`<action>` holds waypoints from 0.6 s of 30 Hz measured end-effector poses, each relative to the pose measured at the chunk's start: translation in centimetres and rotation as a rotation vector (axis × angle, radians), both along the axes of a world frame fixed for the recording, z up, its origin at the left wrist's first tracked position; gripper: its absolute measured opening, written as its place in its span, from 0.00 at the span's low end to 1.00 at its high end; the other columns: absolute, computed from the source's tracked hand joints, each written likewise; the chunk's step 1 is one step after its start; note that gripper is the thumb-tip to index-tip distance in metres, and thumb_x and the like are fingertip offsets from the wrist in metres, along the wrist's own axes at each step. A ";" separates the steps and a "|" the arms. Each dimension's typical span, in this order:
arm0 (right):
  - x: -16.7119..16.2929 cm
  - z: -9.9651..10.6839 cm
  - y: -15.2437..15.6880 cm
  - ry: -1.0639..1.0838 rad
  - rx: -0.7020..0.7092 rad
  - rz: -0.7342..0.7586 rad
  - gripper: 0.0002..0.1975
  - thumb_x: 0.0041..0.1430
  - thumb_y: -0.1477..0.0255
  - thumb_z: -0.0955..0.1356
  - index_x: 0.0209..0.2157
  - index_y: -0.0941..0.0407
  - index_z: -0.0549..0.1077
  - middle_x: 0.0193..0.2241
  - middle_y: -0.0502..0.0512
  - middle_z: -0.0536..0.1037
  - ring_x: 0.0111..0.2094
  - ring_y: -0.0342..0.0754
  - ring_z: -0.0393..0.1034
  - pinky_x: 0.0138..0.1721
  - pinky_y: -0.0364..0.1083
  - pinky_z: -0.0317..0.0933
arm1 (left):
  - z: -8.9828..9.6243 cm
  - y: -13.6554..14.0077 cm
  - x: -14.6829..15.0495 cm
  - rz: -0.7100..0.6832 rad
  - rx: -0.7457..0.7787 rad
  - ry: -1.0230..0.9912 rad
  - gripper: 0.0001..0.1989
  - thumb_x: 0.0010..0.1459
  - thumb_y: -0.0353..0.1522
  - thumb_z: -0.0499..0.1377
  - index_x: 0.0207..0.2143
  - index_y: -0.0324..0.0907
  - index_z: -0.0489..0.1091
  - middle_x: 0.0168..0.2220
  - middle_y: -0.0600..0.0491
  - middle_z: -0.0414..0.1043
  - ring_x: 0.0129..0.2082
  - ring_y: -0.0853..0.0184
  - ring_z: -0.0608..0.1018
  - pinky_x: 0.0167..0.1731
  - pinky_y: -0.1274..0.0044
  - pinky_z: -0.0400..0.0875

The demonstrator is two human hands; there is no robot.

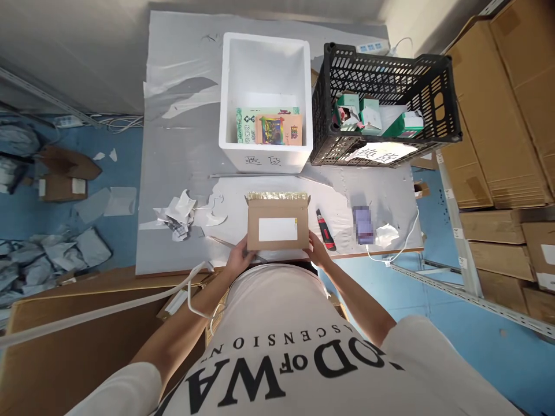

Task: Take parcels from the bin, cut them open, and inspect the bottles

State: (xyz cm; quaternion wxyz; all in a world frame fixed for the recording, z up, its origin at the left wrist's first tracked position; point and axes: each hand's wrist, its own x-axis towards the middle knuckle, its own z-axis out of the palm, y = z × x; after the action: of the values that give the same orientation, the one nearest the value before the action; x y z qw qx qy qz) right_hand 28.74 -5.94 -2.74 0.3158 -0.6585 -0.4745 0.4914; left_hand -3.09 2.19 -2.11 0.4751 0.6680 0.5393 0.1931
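Observation:
A small brown cardboard box (277, 237) lies at the table's near edge, close to my body. On its top is a blank-looking white label (272, 229) with a small yellow mark, and a shiny, crinkled strip (277, 195) runs along the far side. My left hand (240, 256) grips the near left corner; my right hand (318, 250) grips the near right corner. Fingertips of both hands are partly hidden by the box. Just right of the box rests a red and black utility knife (326, 230).
Behind stand a white foam box (265, 159) holding colourful packets and a black plastic crate (385, 69) holding green cartons. Torn paper (177, 215) lies left; a phone (363, 224) with a white cable lies right. Large cartons (489, 115) are stacked at right.

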 end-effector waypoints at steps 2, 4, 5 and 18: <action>-0.7 1.6 0.3 0.086 0.011 -0.043 0.22 0.57 0.63 0.65 0.53 0.52 0.63 0.57 0.62 0.69 0.59 0.55 0.63 0.57 0.58 0.61 | 1.1 0.2 0.5 0.109 0.015 -0.015 0.23 0.55 0.43 0.57 0.48 0.39 0.70 0.47 0.43 0.75 0.48 0.57 0.77 0.50 0.64 0.71; -1.3 3.8 1.0 0.107 0.007 -0.106 0.17 0.61 0.59 0.63 0.49 0.52 0.64 0.51 0.61 0.74 0.53 0.54 0.69 0.51 0.55 0.65 | 2.6 0.6 0.9 0.227 0.037 0.008 0.21 0.54 0.45 0.58 0.42 0.39 0.71 0.41 0.44 0.77 0.42 0.59 0.78 0.45 0.68 0.73; -1.5 4.9 1.5 0.085 -0.004 -0.139 0.16 0.61 0.58 0.62 0.46 0.52 0.64 0.47 0.60 0.76 0.49 0.54 0.71 0.48 0.53 0.67 | 3.3 1.0 1.2 0.272 0.030 0.032 0.20 0.54 0.46 0.58 0.39 0.39 0.71 0.38 0.46 0.77 0.39 0.60 0.78 0.42 0.70 0.73; -1.3 5.6 5.0 -0.263 -0.322 -0.077 0.16 0.60 0.52 0.61 0.30 0.51 0.63 0.30 0.52 0.77 0.30 0.50 0.70 0.31 0.47 0.60 | 4.6 2.9 3.2 0.245 -0.155 0.306 0.22 0.57 0.51 0.53 0.36 0.41 0.71 0.31 0.48 0.75 0.33 0.58 0.76 0.35 0.70 0.68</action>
State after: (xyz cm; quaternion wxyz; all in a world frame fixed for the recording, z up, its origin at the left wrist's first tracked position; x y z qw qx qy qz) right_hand 27.44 -0.94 2.84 0.1606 -0.7765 -0.4015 0.4583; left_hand 0.07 5.07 2.53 0.4106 0.5805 0.6955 0.1036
